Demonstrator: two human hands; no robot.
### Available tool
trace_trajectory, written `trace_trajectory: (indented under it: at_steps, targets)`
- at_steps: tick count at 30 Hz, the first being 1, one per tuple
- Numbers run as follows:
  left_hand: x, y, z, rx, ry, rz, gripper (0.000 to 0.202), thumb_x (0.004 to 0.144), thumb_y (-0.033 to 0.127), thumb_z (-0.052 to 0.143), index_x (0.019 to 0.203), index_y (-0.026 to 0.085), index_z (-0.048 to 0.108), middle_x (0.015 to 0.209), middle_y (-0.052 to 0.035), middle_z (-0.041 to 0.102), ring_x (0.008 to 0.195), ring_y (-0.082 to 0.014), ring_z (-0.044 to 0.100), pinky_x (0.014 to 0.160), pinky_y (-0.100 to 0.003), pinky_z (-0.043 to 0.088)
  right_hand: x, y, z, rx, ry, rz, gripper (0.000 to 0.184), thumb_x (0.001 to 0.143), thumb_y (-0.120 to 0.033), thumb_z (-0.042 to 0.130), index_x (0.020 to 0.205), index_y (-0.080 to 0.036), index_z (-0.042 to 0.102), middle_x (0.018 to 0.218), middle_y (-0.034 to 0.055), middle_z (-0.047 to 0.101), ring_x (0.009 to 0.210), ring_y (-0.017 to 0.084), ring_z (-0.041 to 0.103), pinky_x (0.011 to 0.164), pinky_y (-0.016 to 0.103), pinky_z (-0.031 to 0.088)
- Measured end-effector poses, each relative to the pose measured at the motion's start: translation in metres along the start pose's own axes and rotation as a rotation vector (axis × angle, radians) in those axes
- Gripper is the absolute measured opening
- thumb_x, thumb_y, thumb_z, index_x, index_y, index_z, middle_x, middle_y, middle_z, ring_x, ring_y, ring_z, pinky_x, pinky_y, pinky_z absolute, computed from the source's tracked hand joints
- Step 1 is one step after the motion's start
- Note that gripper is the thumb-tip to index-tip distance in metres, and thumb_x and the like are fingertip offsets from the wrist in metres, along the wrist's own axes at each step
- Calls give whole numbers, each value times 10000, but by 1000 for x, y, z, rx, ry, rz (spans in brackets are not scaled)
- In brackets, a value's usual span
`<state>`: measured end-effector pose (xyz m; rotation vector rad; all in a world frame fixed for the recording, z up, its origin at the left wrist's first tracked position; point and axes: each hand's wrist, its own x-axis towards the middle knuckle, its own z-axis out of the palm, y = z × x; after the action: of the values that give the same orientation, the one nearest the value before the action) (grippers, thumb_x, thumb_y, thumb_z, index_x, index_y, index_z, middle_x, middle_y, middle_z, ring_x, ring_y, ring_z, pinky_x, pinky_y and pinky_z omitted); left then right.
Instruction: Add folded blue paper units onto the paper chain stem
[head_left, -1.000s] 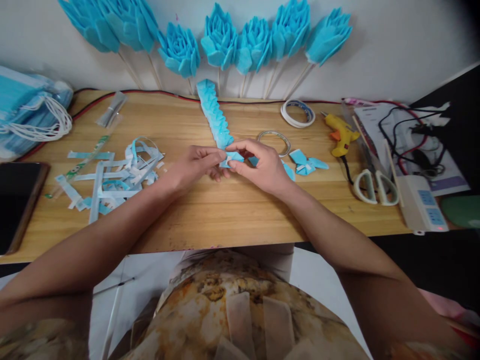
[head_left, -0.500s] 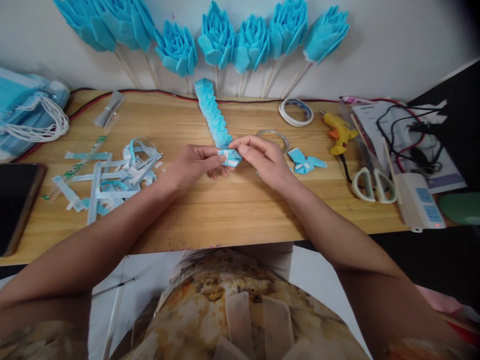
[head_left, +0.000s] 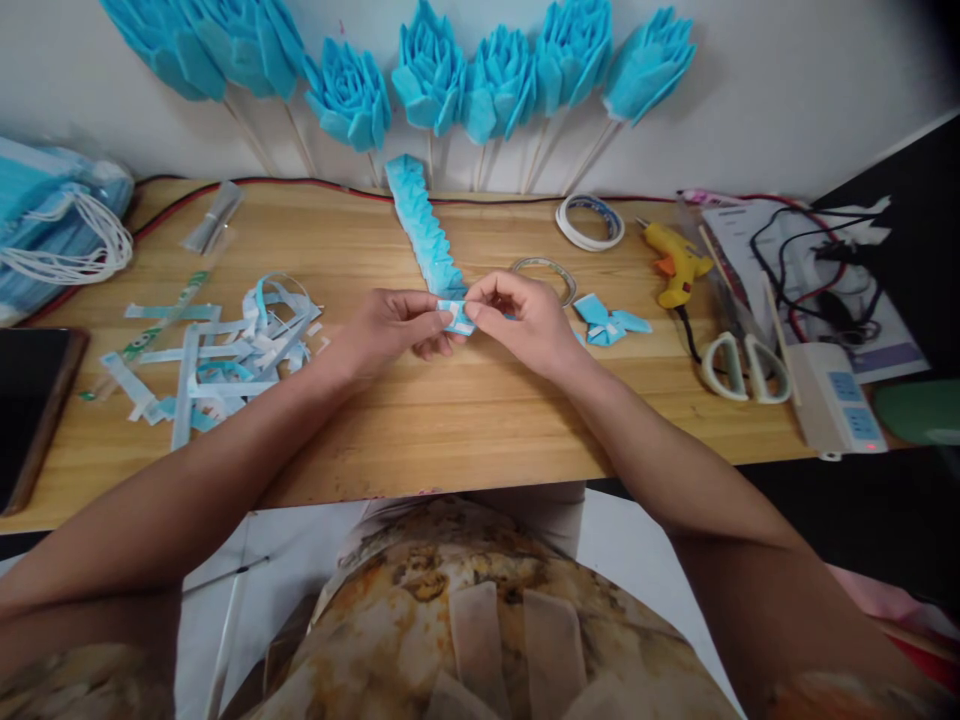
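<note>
Between my two hands is a small folded piece of light blue fabric point(head_left: 455, 314) with a white patch on it. My left hand point(head_left: 391, 322) pinches its left side between thumb and fingers. On its right side, the thumb and fingertips of my right hand point(head_left: 521, 318) press together on the same piece. Just beyond my hands lies a long row of overlapping folded blue pieces point(head_left: 424, 225), reaching toward the wall. A few loose folded blue pieces point(head_left: 606, 322) rest to the right of my right hand.
Blue fabric flowers point(head_left: 431, 70) on sticks lean along the wall. Cut strips point(head_left: 240, 350) lie left, near a phone or tablet point(head_left: 34, 410). Tape rolls point(head_left: 590, 222), a yellow glue gun point(head_left: 675, 262), scissors point(head_left: 742, 370) and a power strip point(head_left: 840, 400) are at right.
My right thumb and fingertips have shifted slightly and now press closer in on the folded blue fabric piece. My left hand keeps its pinch. The view has shifted a little.
</note>
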<state>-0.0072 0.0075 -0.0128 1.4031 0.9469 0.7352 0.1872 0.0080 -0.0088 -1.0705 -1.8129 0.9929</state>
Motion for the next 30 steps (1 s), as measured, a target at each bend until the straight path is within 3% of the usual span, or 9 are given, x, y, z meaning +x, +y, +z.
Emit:
trace_trajectory:
  at_steps: [9,14,22,27,30]
  targets:
    - [1,2,1,13,82,14,176,796,269,676,714,122,626,634,-12,645,499,-55,521,483,-155,434,-1,0,0,103,-40,30,190,862,-346,584,793,-170,602,736,-10,589,673,107,502,624,251,377]
    - [-1,2,4,67,21,27,168,788,251,662,688,133,598,580,11,586,500,-55,498,490,-157,411,-4,-1,2,-18,-70,59,229,832,-363,639,726,-166,587,644,-29,538,588,91,427,565,247,324]
    - [0,1,3,103,-10,67,178,774,274,656,687,149,564,567,23,540,503,-62,455,484,-175,356,-2,1,1,59,-114,57,383,929,-410,503,625,-180,471,602,-42,382,596,92,353,561,251,268]
    - [-1,2,6,101,-14,98,227,768,307,679,665,153,548,545,38,489,492,-56,409,467,-178,316,-3,1,2,67,-112,61,307,861,-442,611,724,-169,580,646,-30,502,614,95,408,564,243,306]
    - [-2,4,6,112,-27,110,203,784,292,670,686,153,559,559,37,500,498,-56,419,468,-178,318,-4,2,2,28,-72,52,364,870,-466,599,664,-168,561,607,-35,474,595,91,391,551,242,301]
